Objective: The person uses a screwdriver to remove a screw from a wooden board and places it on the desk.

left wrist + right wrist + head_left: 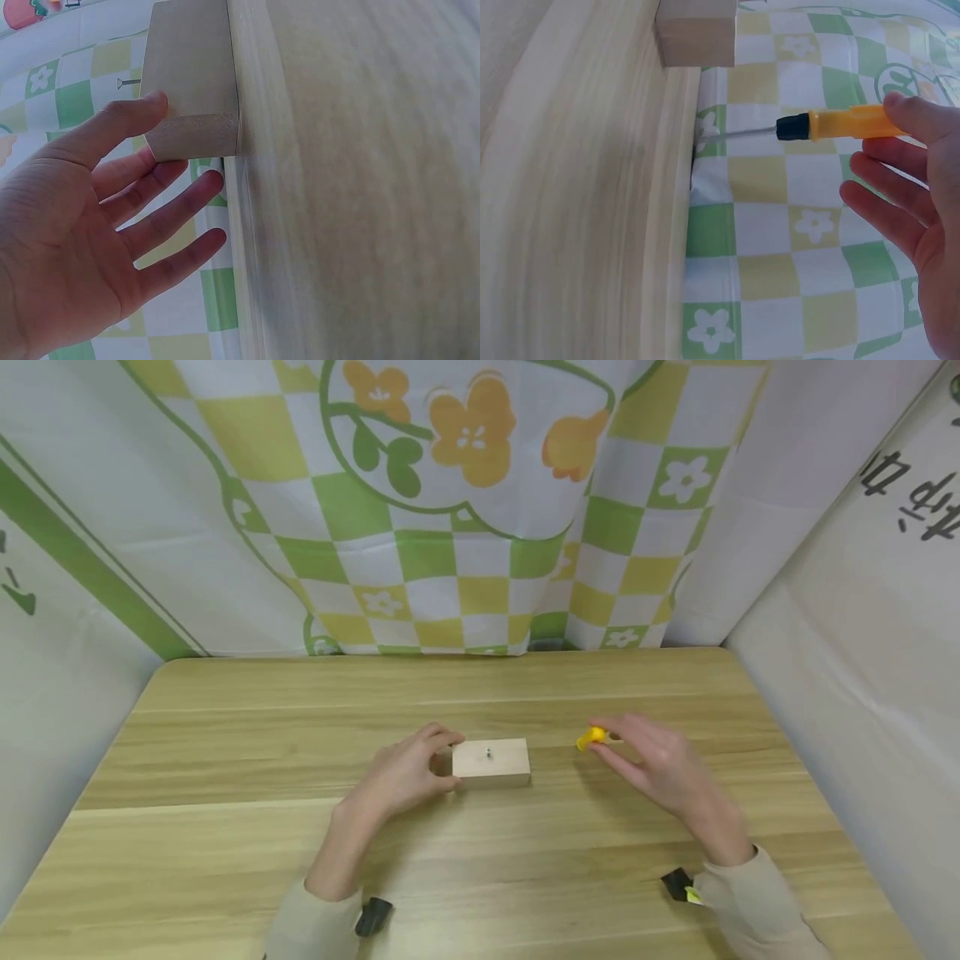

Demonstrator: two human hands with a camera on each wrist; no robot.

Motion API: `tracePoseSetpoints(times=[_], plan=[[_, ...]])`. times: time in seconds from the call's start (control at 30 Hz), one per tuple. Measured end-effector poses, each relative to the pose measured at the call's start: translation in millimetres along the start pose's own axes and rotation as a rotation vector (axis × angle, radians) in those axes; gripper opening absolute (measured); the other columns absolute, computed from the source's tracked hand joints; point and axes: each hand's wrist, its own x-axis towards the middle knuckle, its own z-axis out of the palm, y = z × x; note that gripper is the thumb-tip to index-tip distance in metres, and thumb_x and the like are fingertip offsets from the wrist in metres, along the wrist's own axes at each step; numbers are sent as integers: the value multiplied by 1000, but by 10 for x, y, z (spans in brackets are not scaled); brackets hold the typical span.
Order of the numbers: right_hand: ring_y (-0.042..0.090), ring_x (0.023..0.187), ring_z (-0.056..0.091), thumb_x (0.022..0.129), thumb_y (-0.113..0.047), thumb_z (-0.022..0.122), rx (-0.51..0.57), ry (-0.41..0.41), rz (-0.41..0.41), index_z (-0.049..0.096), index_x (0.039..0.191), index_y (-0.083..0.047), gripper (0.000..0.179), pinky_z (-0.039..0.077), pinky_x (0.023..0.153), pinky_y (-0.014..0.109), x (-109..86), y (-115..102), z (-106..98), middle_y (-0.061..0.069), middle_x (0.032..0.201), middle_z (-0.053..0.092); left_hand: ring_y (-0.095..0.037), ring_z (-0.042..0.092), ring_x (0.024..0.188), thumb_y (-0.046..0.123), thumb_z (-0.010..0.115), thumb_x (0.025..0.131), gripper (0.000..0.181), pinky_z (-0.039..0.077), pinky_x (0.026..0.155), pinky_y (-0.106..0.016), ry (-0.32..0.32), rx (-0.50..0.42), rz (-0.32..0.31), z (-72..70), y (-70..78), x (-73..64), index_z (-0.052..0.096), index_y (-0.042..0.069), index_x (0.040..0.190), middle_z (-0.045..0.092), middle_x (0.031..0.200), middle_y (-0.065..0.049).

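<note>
A pale wooden block (pixel 472 767) lies on the table with a small screw (pixel 488 753) standing up from its top. In the left wrist view the screw (pixel 128 83) shows its flat head and part of its shank above the wood. My left hand (pixel 397 772) pinches the block's left end between thumb and fingers, its other fingers spread loosely. To the right of the block, my right hand (pixel 663 764) holds a screwdriver (pixel 847 123) by its yellow handle, thumb against fingertips. Its metal shaft points down toward the table, apart from the block and screw.
The wood-grain table (pixel 247 860) runs back to a checked, flowered curtain (pixel 427 556). White sheets hang at the left (pixel 60 710) and right (pixel 847 652) sides. A black strap (pixel 373 916) shows at the left sleeve, another black strap (pixel 677 884) at the right.
</note>
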Motion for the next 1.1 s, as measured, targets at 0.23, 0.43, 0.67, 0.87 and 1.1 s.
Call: tracePoseSetpoints(times=[0.23,0.43,0.67,0.87,1.1], plan=[[17,74,72,99,-31,61,80,121,-31,70,109,2,36,57,64,24,166,-62,48,8,92,74,-22,63,110,35,79,83,61,52,89,-49,2,-4,5,4,-6,-4,58,17,138,57,136,2],[15,72,71,96,-31,65,179,169,-30,70,111,2,36,57,66,21,336,-157,89,7,89,73,-21,63,109,36,79,83,62,51,90,-49,3,-3,5,4,-17,5,58,18,138,58,135,2],[17,73,71,96,-28,66,277,165,-49,68,112,4,36,57,68,21,562,-263,178,9,90,72,-20,64,108,37,79,83,62,52,89,-48,6,0,7,-1,-20,20,58,18,138,58,135,3],[18,76,72,91,-18,73,326,126,-41,68,112,5,32,58,71,21,671,-335,285,10,92,71,-20,64,108,35,80,82,62,51,91,-50,8,-2,4,0,-29,20,58,18,137,58,134,3],[19,78,72,82,-3,79,358,112,-53,66,113,6,35,57,73,20,765,-399,401,11,94,71,-19,64,104,35,81,81,62,52,86,-45,15,10,20,1,-37,26,59,18,136,60,131,4]])
